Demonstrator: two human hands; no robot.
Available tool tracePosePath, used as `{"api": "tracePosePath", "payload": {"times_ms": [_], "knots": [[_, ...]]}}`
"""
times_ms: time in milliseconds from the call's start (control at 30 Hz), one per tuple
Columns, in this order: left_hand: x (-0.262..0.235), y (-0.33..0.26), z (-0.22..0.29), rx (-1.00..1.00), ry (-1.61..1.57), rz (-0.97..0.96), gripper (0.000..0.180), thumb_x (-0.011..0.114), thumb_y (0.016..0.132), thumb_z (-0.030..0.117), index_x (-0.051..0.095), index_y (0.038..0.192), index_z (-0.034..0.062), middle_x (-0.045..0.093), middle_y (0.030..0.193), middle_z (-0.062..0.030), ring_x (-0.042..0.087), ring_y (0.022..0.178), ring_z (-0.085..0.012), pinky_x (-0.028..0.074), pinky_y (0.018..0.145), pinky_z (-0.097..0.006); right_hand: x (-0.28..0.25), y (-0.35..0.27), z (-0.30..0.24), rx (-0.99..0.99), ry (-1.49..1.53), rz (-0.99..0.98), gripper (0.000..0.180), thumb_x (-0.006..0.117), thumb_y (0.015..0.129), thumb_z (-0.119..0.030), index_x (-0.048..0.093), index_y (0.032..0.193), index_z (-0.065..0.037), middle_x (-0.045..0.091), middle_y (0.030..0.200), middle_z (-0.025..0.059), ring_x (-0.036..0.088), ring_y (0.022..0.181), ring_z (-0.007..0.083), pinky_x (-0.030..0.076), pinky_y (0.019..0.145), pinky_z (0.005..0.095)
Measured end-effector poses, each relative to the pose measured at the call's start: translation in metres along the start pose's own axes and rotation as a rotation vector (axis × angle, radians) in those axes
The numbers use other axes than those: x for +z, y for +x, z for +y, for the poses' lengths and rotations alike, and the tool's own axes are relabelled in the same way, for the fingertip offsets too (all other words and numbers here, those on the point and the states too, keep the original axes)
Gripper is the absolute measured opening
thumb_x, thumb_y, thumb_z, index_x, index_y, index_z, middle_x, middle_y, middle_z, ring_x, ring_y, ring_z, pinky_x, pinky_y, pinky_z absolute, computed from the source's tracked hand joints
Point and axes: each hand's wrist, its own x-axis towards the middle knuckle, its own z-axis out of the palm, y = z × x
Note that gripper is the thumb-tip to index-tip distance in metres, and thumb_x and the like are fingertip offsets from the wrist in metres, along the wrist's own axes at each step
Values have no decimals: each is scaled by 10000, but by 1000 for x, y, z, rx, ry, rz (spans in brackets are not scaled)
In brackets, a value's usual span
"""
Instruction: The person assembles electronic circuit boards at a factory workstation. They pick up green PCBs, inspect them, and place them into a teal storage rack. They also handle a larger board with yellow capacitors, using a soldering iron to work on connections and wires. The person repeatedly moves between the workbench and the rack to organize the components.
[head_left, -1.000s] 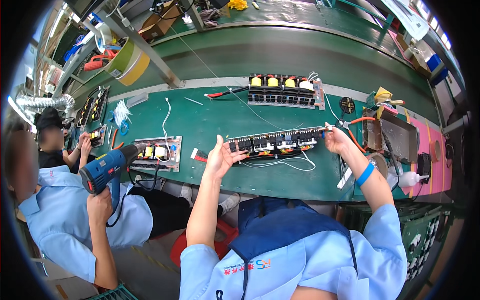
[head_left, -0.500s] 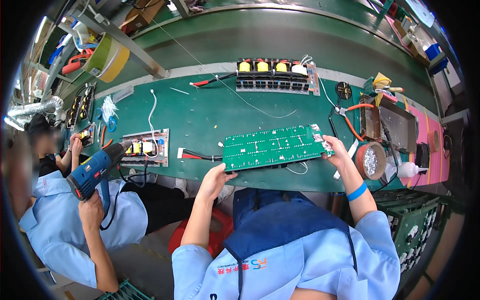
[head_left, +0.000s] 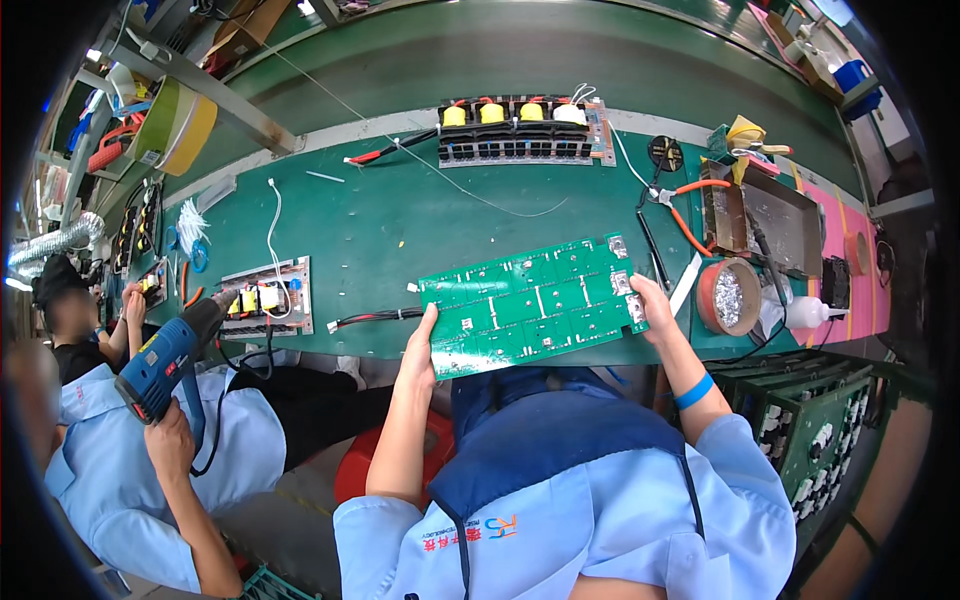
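Observation:
A long green circuit board (head_left: 540, 312) is held up in front of me at the table's near edge, its soldered underside facing me. My left hand (head_left: 420, 345) grips its left end, the thumb over the edge. On the opposite end, by the silvery metal pads, my right hand (head_left: 652, 308) has hold of it. Cables with a white connector (head_left: 336, 325) stick out past the board's left edge. Most of my fingers are hidden behind the board, as is its component side.
Farther back stands another assembled board (head_left: 525, 140) with yellow transformers. To the right lie orange-handled cutters (head_left: 680, 205), a round tub of metal bits (head_left: 728, 297), a metal tray (head_left: 790, 235) and a white bottle (head_left: 808, 313). At left, a co-worker holds a blue heat gun (head_left: 165, 360) toward a board (head_left: 270, 298).
Both hands have tilted the circuit board up toward me, so more of its soldered face shows. The whole view has shifted slightly.

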Motion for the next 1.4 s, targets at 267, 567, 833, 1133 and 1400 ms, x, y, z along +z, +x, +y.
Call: {"api": "tracePosePath", "payload": {"times_ms": [267,567,833,1133,1400], "knots": [[2,-11,-3,-85,-166,-103,443,570,726,124,439,1124,-19,530,1060,-183,545,931,-296,442,825,-412,5,-10,-5,-67,63,-10,269,391,867,-179,533,981,19,593,904,76,570,772,117,458,685,236],[-13,-30,-6,107,-130,-335,541,551,709,186,383,1175,-33,494,1110,-194,535,952,-315,461,793,-448,39,-34,-66,-203,-101,-219,332,361,875,-210,517,1014,48,585,913,79,551,788,107,438,693,230],[-13,-30,-15,233,-254,-461,572,583,669,212,410,1159,-26,510,1096,-182,545,932,-306,468,776,-428,64,-43,-96,-305,-455,-379,275,407,861,-209,538,960,11,524,772,-6,430,686,50,366,611,203],[-16,-39,-25,316,-262,-371,578,577,656,216,413,1159,-15,512,1092,-175,544,932,-305,463,785,-427,72,-37,-96,-324,-480,-456,275,397,866,-184,538,951,36,543,776,8,448,706,57,380,626,214],[-11,-51,-28,356,-253,-367,570,566,681,219,394,1165,-27,503,1096,-180,541,938,-299,463,791,-420,71,-35,-98,-231,-336,-489,308,381,857,-195,528,979,47,574,882,54,507,768,85,400,665,218]]}}
